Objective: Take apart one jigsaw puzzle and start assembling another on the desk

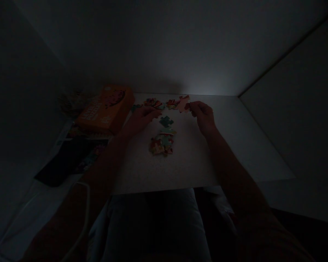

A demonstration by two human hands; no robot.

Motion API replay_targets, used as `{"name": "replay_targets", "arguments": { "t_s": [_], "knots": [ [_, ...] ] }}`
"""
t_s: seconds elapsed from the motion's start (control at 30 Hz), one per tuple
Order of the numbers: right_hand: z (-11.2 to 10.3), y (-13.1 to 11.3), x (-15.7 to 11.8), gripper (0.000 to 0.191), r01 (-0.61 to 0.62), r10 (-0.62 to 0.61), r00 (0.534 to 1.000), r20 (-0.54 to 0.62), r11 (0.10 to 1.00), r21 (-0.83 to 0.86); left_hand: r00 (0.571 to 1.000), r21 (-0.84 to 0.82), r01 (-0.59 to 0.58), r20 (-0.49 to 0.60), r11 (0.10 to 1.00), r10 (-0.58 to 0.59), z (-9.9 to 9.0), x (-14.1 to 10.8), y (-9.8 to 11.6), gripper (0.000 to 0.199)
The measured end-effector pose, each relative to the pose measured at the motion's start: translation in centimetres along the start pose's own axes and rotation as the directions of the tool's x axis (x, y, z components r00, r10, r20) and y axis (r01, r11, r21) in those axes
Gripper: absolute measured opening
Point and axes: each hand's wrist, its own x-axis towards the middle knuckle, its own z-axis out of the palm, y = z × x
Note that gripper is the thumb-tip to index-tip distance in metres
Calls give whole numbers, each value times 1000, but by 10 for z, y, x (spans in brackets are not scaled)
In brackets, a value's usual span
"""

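My right hand [203, 115] is closed, thumb and fingers pinching a pinkish jigsaw piece [183, 104] at the back of the white table. Beside that piece lie some red and green jigsaw pieces [171, 104]. My left hand [140, 120] rests near the table surface, its fingers pointing right and slightly apart, with nothing visible in them. Just beyond it is another group of puzzle pieces [153, 103]. A single green jigsaw piece [166, 121] lies between the hands. Closer to me is a loose pile of mixed pieces [161, 143]. The dim light hides fine detail.
At the left stands an orange puzzle box [104, 109], with a crumpled bag [73, 103] behind it. A black object [61, 162] lies on printed sheets [91, 156]. A white cable [87, 203] crosses by my left forearm. The wall [164, 54] borders the table's far edge.
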Motion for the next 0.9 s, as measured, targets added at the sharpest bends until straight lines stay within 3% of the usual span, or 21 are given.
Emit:
{"name": "replay_targets", "arguments": {
  "t_s": [0.17, 0.37, 0.53, 0.6, 0.67, 0.73, 0.8, 0.83, 0.9],
  "knots": [
    [1, 2, 0, 58, 1, 0, 1000, 25, 1000, -28, 996, 134, -4, -85, 991, 15, 4, 1, -9, 37],
    [1, 8, 6, 44, 3, -3, 999, 42, 1000, 3, 996, 314, -68, -30, 947, 82, 3, -4, -11, 29],
    [-43, 39, 15, 32, -117, 92, 977, -192, 985, -124, 993, 443, -116, 35, 889, 112, 1, -6, -12, 28],
    [-61, 52, 15, 36, -244, 141, 939, -315, 916, -317, 994, 444, -112, 32, 889, 109, 1, -6, -13, 29],
    [-66, 59, 14, 43, -285, 100, 925, -366, 820, -496, 994, 448, -108, 21, 887, 110, 2, -5, -14, 28],
    [-57, 57, 11, 38, -191, 37, 963, -268, 793, -578, 992, 455, -121, 28, 882, 122, 3, -4, -16, 29],
    [-36, 47, 5, 32, 4, -23, 999, -24, 813, -582, 988, 464, -152, 59, 873, 142, 4, -4, -16, 31],
    [-25, 41, 2, 33, 110, -53, 992, 116, 812, -574, 986, 468, -169, 78, 867, 150, 4, -4, -16, 32],
    [-5, 28, -6, 38, 275, -85, 934, 347, 790, -548, 982, 475, -186, 102, 860, 157, 5, -5, -14, 33]
  ]
}}
